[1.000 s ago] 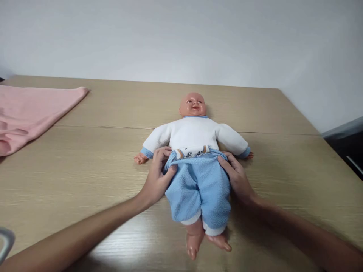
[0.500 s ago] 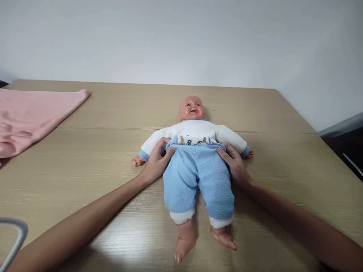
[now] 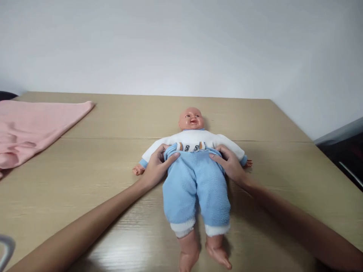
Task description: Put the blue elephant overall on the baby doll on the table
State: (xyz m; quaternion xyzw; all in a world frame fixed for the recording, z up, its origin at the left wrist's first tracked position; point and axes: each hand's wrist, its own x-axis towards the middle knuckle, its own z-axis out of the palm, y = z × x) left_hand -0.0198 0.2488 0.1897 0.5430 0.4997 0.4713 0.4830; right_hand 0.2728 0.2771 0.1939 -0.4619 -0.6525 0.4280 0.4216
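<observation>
The doll [image 3: 191,119] lies face up on the table [image 3: 113,158] between the two sets of fingers, its legs inside blue trousers [image 3: 195,168] and its torso in a white top [image 3: 195,136]. The left hand [image 3: 160,162] and right hand [image 3: 230,163] each grip the waistband at one side, thumbs in front; the other fingertips are hidden by cloth. The doll's long axis runs away from the wearer, head beyond the fingers, feet nearer, one foot cut off below. Well left of the left fingers, a pink cloth [image 3: 36,130] leaves the view.
</observation>
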